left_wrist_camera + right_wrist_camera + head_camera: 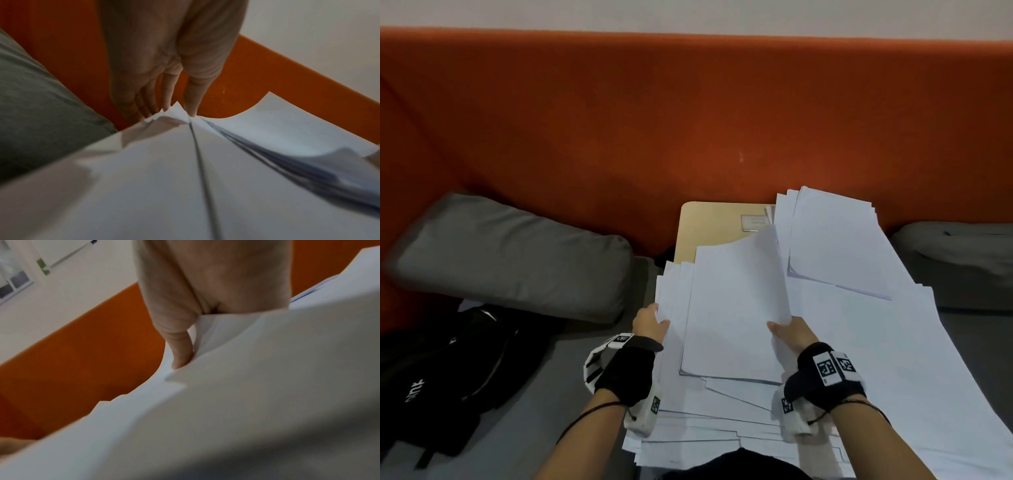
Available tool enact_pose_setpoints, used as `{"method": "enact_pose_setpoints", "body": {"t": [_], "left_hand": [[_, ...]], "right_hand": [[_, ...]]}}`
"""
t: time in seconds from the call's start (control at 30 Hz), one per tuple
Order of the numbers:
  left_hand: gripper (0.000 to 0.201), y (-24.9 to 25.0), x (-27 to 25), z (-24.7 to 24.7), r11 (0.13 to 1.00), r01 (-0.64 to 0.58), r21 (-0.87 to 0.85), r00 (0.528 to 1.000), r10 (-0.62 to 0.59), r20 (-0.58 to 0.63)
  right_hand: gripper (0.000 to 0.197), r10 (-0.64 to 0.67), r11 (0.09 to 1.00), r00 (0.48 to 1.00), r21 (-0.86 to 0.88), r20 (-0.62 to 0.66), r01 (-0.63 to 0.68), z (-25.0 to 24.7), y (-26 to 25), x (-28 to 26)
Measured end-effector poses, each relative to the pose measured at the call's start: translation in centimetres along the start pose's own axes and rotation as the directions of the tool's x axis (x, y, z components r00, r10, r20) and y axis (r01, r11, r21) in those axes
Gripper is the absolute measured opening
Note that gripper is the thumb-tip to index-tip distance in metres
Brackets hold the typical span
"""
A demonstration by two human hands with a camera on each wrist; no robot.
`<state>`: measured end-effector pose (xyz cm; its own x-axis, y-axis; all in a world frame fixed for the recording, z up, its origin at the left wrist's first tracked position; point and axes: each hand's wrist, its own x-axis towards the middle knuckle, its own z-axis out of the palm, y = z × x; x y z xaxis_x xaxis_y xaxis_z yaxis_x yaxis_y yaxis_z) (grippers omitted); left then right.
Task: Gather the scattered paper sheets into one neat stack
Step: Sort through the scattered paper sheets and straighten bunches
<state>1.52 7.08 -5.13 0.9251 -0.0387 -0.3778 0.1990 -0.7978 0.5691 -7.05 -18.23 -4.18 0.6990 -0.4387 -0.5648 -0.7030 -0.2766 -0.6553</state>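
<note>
While both hands gripped it, the left hand [651, 323] at its left edge and the right hand [789, 334] at its near right corner, the bundle of sheets [736, 308] sat mid-frame over scattered paper [876, 359] on the desk [709, 219], long axis pointing toward the frame's top.

Both forearms are bare, entering from the lower edge of the head view. The left hand [650, 325] and right hand [789, 334] are bare too. Each wrist wears a black fabric wrap fitted with white blocks printed with black square code markers, and a thin dark cord bracelet sits behind each wrap.
</note>
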Motion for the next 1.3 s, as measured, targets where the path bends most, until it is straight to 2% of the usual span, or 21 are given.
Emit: {"method": "enact_pose_setpoints", "body": {"t": [0.13, 0.23, 0.3, 0.43, 0.67, 0.77, 0.87, 1.17, 1.3], "left_hand": [[0.034, 0.2, 0.2, -0.2, 1.0, 0.006, -0.007, 0.993, -0.007, -0.117], [0.025, 0.6, -0.1, -0.4, 0.998, -0.066, -0.007, 0.98, 0.064, -0.186], [0.027, 1.0, -0.3, -0.4, 0.992, -0.128, 0.005, 0.973, 0.127, -0.194], [0.033, 1.3, -0.7, -0.2, 0.983, -0.18, -0.037, 0.979, 0.175, -0.105], [0.05, 1.5, -1.5, 0.3, 0.962, -0.204, 0.18, 0.979, 0.203, 0.026], [0.063, 1.6, -1.8, 0.5, 0.954, -0.211, 0.212, 0.977, 0.198, 0.083], [0.067, 1.5, -1.9, 0.6, 0.956, -0.21, 0.206, 0.976, 0.191, 0.105], [0.064, 1.3, -1.8, 0.9, 0.969, -0.192, 0.157, 0.979, 0.177, 0.104], [0.048, 1.0, -0.5, 0.5, 0.992, -0.122, 0.04, 0.991, 0.119, 0.068]], "right_hand": [[0.042, 0.006, 1.0, 1.0, 0.0, 0.006, -0.006, 0.1, 0.2, 0.4], [0.041, 0.007, 1.0, 1.0, -0.007, 0.0, -0.007, 0.2, 0.4, 0.6], [0.041, 0.007, 1.0, 1.0, -0.01, -0.007, -0.007, 0.1, 0.4, 0.7], [0.04, -0.001, 1.0, 1.0, -0.001, 0.0, 0.001, 0.2, 0.5, 0.8], [0.038, -0.01, 1.0, 1.0, 0.0, 0.005, 0.01, 0.2, 0.6, 1.0], [0.038, -0.013, 1.0, 1.0, 0.004, 0.005, 0.013, 0.1, 0.7, 1.2], [0.038, -0.014, 1.0, 1.0, 0.005, 0.002, 0.014, 0.2, 0.7, 1.2], [0.039, -0.012, 1.0, 1.0, 0.007, 0.017, 0.012, 0.0, 0.8, 1.3], [0.039, -0.012, 1.0, 1.0, 0.008, 0.018, 0.012, 0.0, 0.7, 1.1]]}}
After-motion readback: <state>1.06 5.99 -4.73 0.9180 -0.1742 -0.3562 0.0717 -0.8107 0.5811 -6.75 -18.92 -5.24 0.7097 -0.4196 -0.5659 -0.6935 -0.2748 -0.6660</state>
